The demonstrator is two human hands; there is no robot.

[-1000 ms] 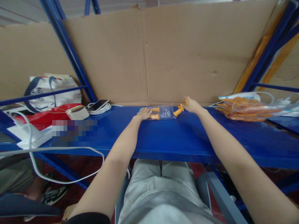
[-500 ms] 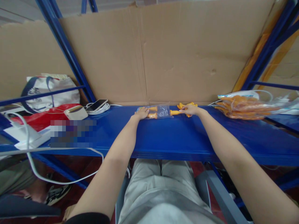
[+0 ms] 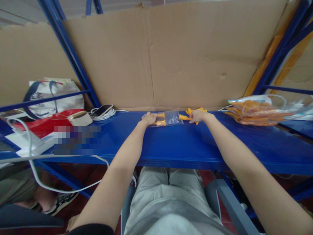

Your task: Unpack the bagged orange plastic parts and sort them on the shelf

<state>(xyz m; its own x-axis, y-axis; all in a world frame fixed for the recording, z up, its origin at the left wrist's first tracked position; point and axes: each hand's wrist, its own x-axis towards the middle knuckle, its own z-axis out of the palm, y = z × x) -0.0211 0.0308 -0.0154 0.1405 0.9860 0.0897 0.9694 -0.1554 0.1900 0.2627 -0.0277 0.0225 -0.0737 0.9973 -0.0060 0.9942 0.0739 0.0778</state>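
Observation:
On the blue shelf in front of me lies a clear plastic bag [image 3: 173, 117] with orange flared plastic pieces [image 3: 160, 123] in it. My left hand [image 3: 149, 118] grips the bag at its left end, fingers curled over it. Pinched in my right hand [image 3: 197, 115] is a similar orange plastic piece [image 3: 183, 117], its flared end pointing left at the bag's right end. Whether that end is inside the bag I cannot tell. More orange pieces [image 3: 201, 109] lie behind and under my right hand, partly hidden by it.
A large clear bag of orange items [image 3: 254, 112] rests at the right. To the left are a phone [image 3: 104, 110] on a coiled white cable [image 3: 105, 116], a red bag [image 3: 41, 125] and a white tote [image 3: 58, 98]. Cardboard [image 3: 195, 58] stands behind the shelf. A seated person's leg [image 3: 44, 199] shows at lower left.
The bag and the orange pieces in it have shifted slightly to the right and toward me. My left hand's fingers have curled more. My right hand has barely moved.

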